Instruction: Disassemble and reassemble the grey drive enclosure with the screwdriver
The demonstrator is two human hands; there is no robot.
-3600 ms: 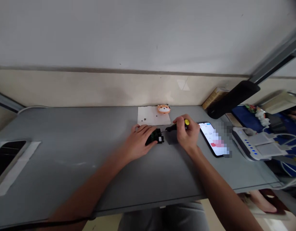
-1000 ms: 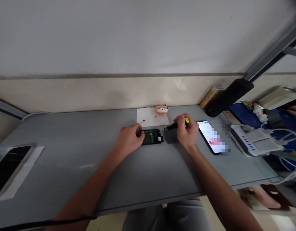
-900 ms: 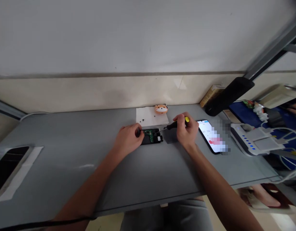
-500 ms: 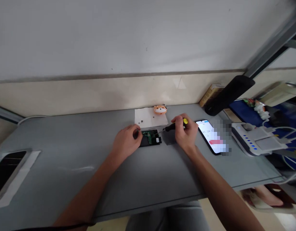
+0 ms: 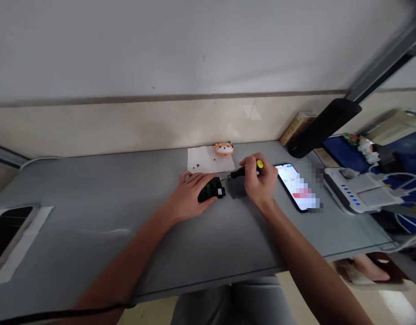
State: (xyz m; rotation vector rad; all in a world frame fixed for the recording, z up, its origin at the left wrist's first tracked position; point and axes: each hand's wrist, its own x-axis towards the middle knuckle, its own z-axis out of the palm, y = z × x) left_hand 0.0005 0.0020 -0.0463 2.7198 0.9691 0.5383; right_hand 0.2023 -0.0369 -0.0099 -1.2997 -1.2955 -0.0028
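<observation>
A small black device with an exposed green circuit board lies on the grey desk. My left hand reaches over its left part, fingers along the far edge and thumb along the near edge, holding it and covering much of it. In my right hand is a screwdriver with a black and yellow handle, closed in the fingers. Its thin shaft points left, and the tip lies at the board's upper right part; exact contact is too small to tell. Behind the device, white paper carries several tiny dark screws.
An orange animal-faced case sits on the paper's far right. To the right are a lit phone, a white power strip with cables, and a leaning black cylinder. Another dark-screened device lies far left. The wall bounds the desk behind.
My left hand has shifted from the device's upper left corner to spread across it, thumb now along its near edge. My right hand keeps the screwdriver at the board. The view has tilted slightly.
</observation>
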